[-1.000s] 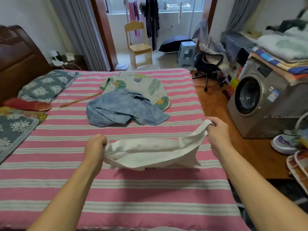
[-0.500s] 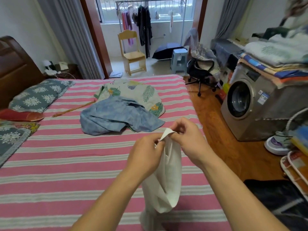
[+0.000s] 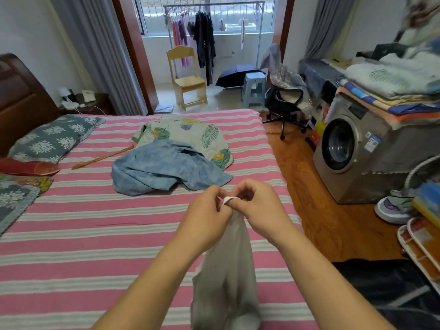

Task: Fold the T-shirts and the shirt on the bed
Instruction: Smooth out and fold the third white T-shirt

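Note:
A white T-shirt [image 3: 226, 277] hangs doubled over in the air above the near right part of the bed [image 3: 83, 234]. My left hand [image 3: 204, 217] and my right hand [image 3: 257, 206] meet at its top and both pinch its upper edge between curled fingers. Farther up the bed lies a crumpled blue shirt [image 3: 164, 167]. It partly covers a pale T-shirt with a leaf print [image 3: 202, 136] behind it.
Pillows [image 3: 52, 136] lie along the bed's left side by the dark headboard [image 3: 21, 101]. A washing machine [image 3: 352, 153] piled with blankets stands right of the bed, past a strip of wooden floor. An office chair [image 3: 283, 103] stands beyond the far right corner.
My hands were apart, stretching the white T-shirt flat over the bed. They have come together and lifted, so the T-shirt now hangs doubled beneath them.

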`<move>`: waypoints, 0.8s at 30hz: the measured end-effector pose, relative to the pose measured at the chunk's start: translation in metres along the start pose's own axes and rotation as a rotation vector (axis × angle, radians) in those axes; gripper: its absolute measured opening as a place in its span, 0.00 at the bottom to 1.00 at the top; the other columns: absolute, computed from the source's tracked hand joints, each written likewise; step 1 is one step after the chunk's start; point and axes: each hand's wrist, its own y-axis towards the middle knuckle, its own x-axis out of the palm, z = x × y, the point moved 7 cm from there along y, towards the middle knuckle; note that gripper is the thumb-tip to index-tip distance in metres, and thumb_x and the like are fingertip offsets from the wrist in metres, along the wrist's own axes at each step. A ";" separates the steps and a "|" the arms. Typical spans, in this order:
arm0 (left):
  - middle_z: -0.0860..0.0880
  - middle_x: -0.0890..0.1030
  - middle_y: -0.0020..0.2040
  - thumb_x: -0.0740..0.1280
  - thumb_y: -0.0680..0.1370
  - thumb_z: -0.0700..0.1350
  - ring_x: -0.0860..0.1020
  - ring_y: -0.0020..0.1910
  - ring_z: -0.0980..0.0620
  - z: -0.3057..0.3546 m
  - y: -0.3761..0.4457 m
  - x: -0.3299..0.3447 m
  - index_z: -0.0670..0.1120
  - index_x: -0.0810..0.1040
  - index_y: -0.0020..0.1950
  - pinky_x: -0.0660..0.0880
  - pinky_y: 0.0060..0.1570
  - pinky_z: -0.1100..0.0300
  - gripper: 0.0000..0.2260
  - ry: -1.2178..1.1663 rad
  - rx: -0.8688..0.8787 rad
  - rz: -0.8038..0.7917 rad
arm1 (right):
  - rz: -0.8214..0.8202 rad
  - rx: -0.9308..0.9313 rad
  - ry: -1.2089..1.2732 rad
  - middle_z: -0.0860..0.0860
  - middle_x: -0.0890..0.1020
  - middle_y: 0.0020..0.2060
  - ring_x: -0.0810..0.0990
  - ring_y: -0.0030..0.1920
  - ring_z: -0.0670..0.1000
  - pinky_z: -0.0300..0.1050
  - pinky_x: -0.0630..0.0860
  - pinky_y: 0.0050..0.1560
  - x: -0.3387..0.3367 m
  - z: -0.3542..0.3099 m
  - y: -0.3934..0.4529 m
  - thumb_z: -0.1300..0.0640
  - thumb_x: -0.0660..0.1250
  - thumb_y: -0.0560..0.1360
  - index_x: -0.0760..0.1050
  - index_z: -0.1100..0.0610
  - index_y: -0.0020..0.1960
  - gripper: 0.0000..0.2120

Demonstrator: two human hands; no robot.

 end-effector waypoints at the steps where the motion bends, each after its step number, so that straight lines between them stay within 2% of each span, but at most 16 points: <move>1: 0.55 0.76 0.37 0.66 0.78 0.47 0.74 0.38 0.55 0.004 -0.002 -0.001 0.53 0.75 0.50 0.67 0.35 0.56 0.02 0.119 0.050 -0.007 | -0.004 0.005 -0.009 0.51 0.84 0.35 0.78 0.34 0.42 0.39 0.74 0.37 0.000 0.000 0.000 0.63 0.77 0.70 0.81 0.56 0.41 0.06; 3: 0.54 0.77 0.39 0.65 0.78 0.47 0.75 0.41 0.51 0.012 -0.004 -0.007 0.51 0.74 0.48 0.70 0.38 0.53 0.01 0.263 0.150 0.082 | -0.007 0.004 -0.022 0.51 0.85 0.35 0.79 0.34 0.42 0.40 0.76 0.38 -0.003 0.000 0.000 0.63 0.77 0.71 0.82 0.55 0.41 0.06; 5: 0.52 0.78 0.39 0.65 0.79 0.45 0.75 0.41 0.49 0.016 -0.008 -0.013 0.49 0.74 0.46 0.71 0.39 0.51 0.03 0.275 0.205 0.194 | -0.002 -0.013 -0.015 0.50 0.85 0.37 0.81 0.37 0.44 0.43 0.78 0.41 -0.007 -0.001 0.003 0.63 0.76 0.72 0.82 0.54 0.41 0.06; 8: 0.50 0.79 0.38 0.63 0.80 0.46 0.76 0.39 0.46 0.015 -0.007 -0.012 0.50 0.70 0.44 0.72 0.38 0.49 0.05 0.192 0.138 0.217 | -0.038 -0.059 -0.015 0.48 0.84 0.38 0.81 0.38 0.44 0.40 0.77 0.41 -0.006 0.000 0.004 0.64 0.74 0.73 0.81 0.53 0.43 0.07; 10: 0.48 0.79 0.35 0.60 0.80 0.48 0.77 0.37 0.44 0.012 -0.004 -0.009 0.51 0.67 0.44 0.75 0.38 0.46 0.06 0.119 0.088 0.221 | -0.039 -0.066 -0.142 0.46 0.83 0.37 0.79 0.38 0.43 0.37 0.74 0.39 0.002 0.009 0.002 0.64 0.72 0.73 0.79 0.51 0.43 0.08; 13: 0.45 0.79 0.34 0.56 0.80 0.50 0.77 0.34 0.42 0.014 0.005 -0.020 0.51 0.66 0.44 0.76 0.36 0.42 0.06 0.084 0.092 0.298 | 0.069 -0.004 -0.428 0.45 0.77 0.37 0.74 0.39 0.49 0.41 0.68 0.35 0.005 0.041 -0.001 0.65 0.68 0.70 0.73 0.49 0.39 0.11; 15: 0.43 0.79 0.34 0.56 0.79 0.48 0.79 0.32 0.41 0.008 0.016 -0.041 0.50 0.67 0.43 0.78 0.34 0.40 0.06 -0.051 0.036 0.399 | 0.140 0.098 -0.551 0.48 0.76 0.40 0.74 0.42 0.53 0.46 0.68 0.36 -0.004 0.071 -0.001 0.65 0.65 0.71 0.72 0.51 0.40 0.10; 18: 0.38 0.80 0.39 0.58 0.80 0.44 0.82 0.31 0.41 -0.037 0.036 -0.084 0.51 0.69 0.42 0.82 0.31 0.42 0.07 -0.371 -0.164 0.582 | 0.194 0.223 -0.743 0.51 0.78 0.39 0.77 0.40 0.57 0.48 0.73 0.36 -0.023 0.104 0.000 0.67 0.60 0.73 0.75 0.52 0.40 0.11; 21: 0.38 0.82 0.44 0.57 0.75 0.51 0.84 0.37 0.38 -0.085 0.044 -0.134 0.58 0.70 0.40 0.83 0.36 0.39 0.05 -0.445 -0.290 0.765 | 0.248 0.323 -0.861 0.53 0.79 0.41 0.75 0.40 0.56 0.45 0.72 0.39 -0.048 0.121 0.007 0.67 0.60 0.75 0.79 0.53 0.46 0.13; 24: 0.38 0.81 0.49 0.56 0.80 0.43 0.85 0.38 0.40 -0.119 0.042 -0.172 0.50 0.69 0.45 0.83 0.34 0.50 0.05 -0.577 -0.358 0.902 | 0.282 0.450 -0.908 0.56 0.83 0.49 0.80 0.48 0.59 0.47 0.76 0.44 -0.075 0.143 0.016 0.66 0.60 0.77 0.82 0.55 0.52 0.13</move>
